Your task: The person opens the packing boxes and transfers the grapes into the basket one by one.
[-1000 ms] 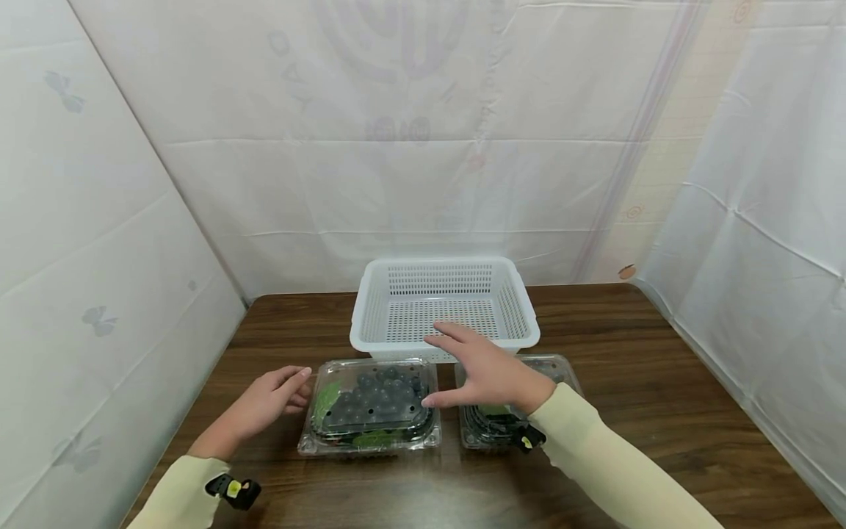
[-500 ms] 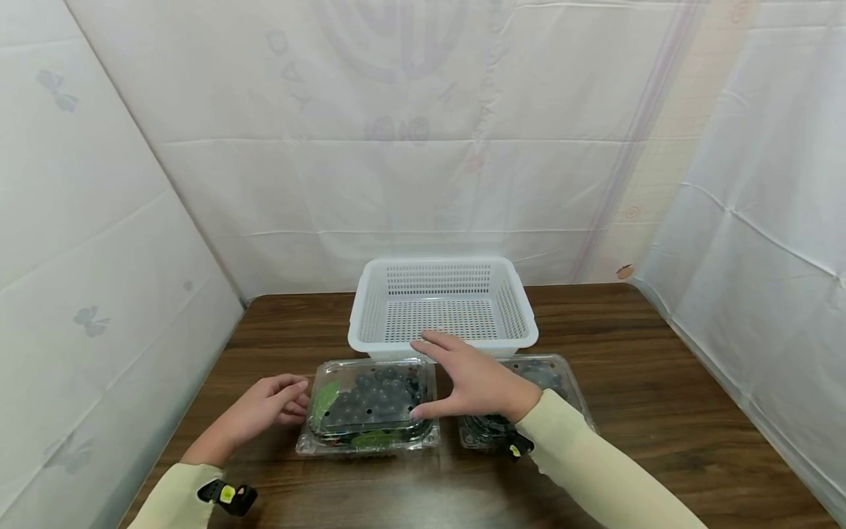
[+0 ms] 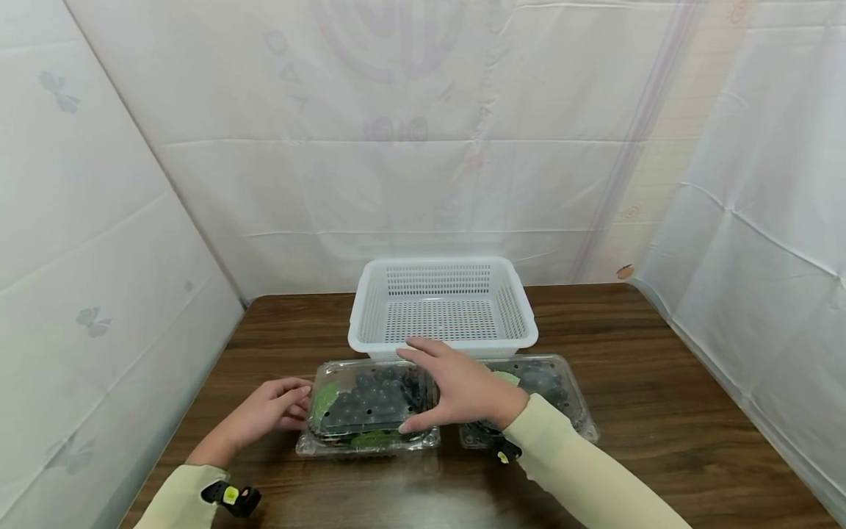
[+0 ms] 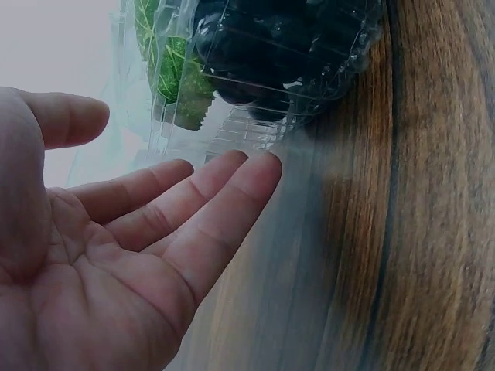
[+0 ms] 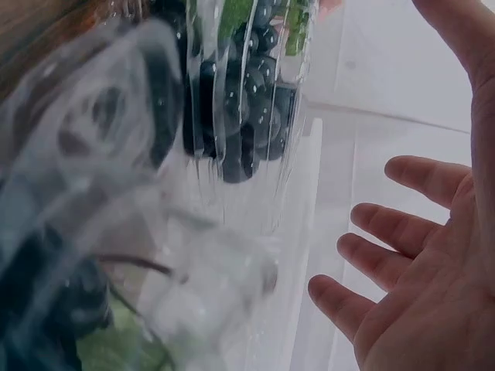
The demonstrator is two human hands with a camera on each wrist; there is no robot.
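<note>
A: Where are the hands?

B: The person's bare left hand (image 3: 267, 411), in a pale yellow sleeve (image 3: 175, 497), lies beside a clear plastic, rectangular lidded box of dark round fruit and green leaves (image 3: 366, 404). Its fingers are relaxed and hold nothing; whether the fingertips touch the box wall, I cannot tell.

A: And the other?

B: The bare right hand (image 3: 459, 386) hovers over the right end of that same box, thumb and fingers spread, grasping nothing. In the right wrist view, its fingers stand apart from the plastic.

A: Where does the box sit?

B: On a dark brown wood-grain table (image 3: 661, 397), lid on, in front of a white, rectangular, slotted plastic basket (image 3: 439, 319). A second clear plastic box of dark fruit (image 3: 568, 389) lies just to its right, partly hidden by the right forearm.

A: Behind everything?

B: White sheeting with faint printed shapes (image 3: 396, 184).
</note>
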